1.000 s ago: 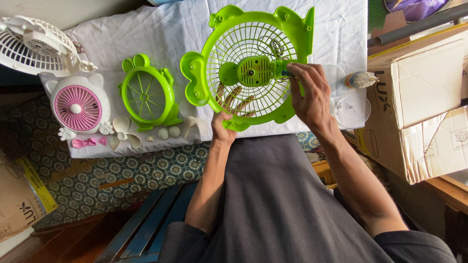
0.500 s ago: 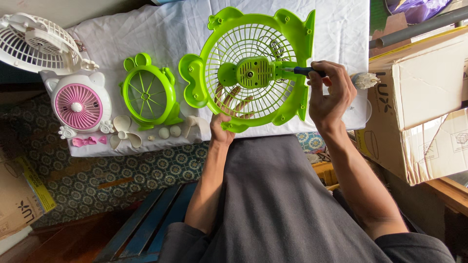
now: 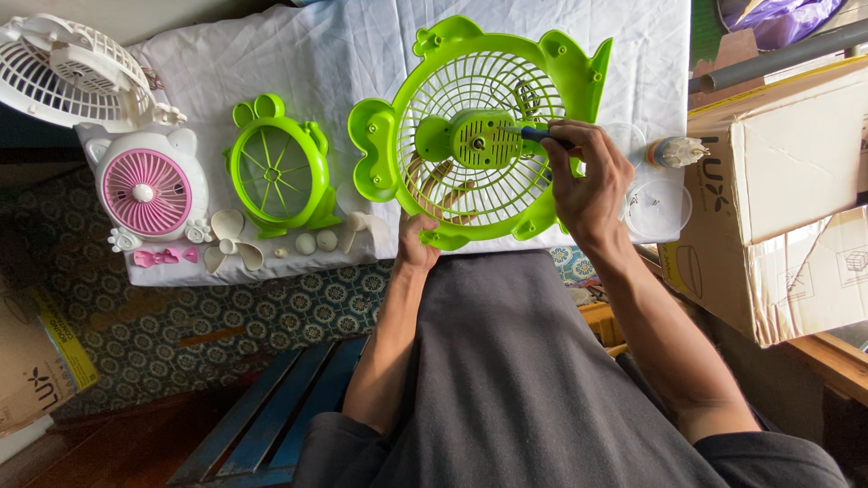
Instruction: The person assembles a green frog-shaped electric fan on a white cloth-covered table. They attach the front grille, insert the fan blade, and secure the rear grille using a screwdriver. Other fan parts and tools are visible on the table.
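A lime-green fan housing (image 3: 579, 72) with a round grille is held upright over the white cloth (image 3: 298, 54). My left hand (image 3: 425, 226) grips it from behind, fingers showing through the grille. My right hand (image 3: 588, 181) is shut on a blue-handled screwdriver (image 3: 538, 134), whose tip points at the green motor block (image 3: 484, 137) in the grille's middle.
On the cloth lie a second green grille (image 3: 276, 172), a pink and white fan (image 3: 149, 190), a white fan guard (image 3: 63, 72), a loose fan blade (image 3: 228, 239) and small parts. A clear lid (image 3: 658, 208) and small bottle (image 3: 676, 150) sit right. Cardboard boxes (image 3: 787, 199) stand at right.
My right hand has drawn back from the motor block and now holds the screwdriver against it. The fan housing has stayed in my left hand.
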